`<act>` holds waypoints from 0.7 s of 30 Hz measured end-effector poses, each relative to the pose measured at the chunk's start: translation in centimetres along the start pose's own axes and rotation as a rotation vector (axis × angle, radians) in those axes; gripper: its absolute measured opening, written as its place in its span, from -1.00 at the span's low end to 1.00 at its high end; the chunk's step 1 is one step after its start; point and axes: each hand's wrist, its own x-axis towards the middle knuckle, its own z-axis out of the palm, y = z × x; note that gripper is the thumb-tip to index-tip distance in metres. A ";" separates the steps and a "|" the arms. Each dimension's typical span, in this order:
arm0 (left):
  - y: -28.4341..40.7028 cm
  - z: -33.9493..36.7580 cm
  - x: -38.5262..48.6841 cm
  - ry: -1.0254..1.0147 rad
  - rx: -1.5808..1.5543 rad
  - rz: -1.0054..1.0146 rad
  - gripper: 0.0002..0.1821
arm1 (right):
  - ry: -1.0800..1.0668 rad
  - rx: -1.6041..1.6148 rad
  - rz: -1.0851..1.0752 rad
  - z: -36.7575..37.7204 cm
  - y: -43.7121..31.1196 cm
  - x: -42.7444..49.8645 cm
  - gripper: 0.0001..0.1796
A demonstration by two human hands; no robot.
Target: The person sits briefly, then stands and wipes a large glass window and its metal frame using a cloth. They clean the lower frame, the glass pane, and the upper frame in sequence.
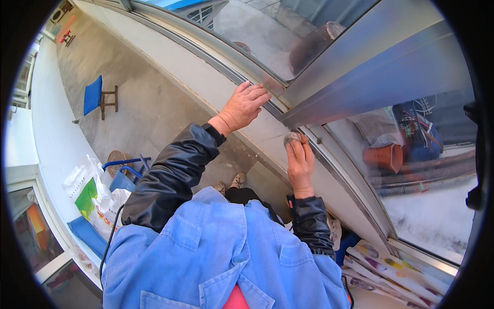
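Note:
A metal-framed sliding window stands before me, with its lower track (239, 76) running along a white sill (266, 135). My left hand (245, 105) rests its fingers on the track's near edge, beside the corner of a window sash (283, 87). Nothing shows in that hand, though its palm is hidden. In my right hand (301, 166) is a wadded grey cloth (291, 137), pinched under the fingertips. It touches the track and sill just right of the upright sash frame (362, 73). Part of the cloth is hidden by the fingers.
A folding stool with a blue seat (93, 95) stands on the concrete floor (154, 92). White plastic bags (102, 206) lie at the left, near a woven basket (117, 160). Through the glass I see an orange pot (382, 157). Patterned fabric (393, 266) lies at the lower right.

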 end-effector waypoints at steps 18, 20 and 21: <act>-1.4 1.7 -0.4 0.076 0.011 0.005 -0.33 | 0.120 0.049 -0.058 0.4 0.0 4.8 -0.66; -1.4 1.5 -0.4 0.033 0.025 -0.005 -0.40 | 0.121 -0.057 -0.010 0.9 0.3 5.4 -0.67; -1.4 1.3 -0.5 0.045 0.019 0.018 -0.40 | 0.076 -0.061 -0.069 1.3 0.0 5.8 -0.67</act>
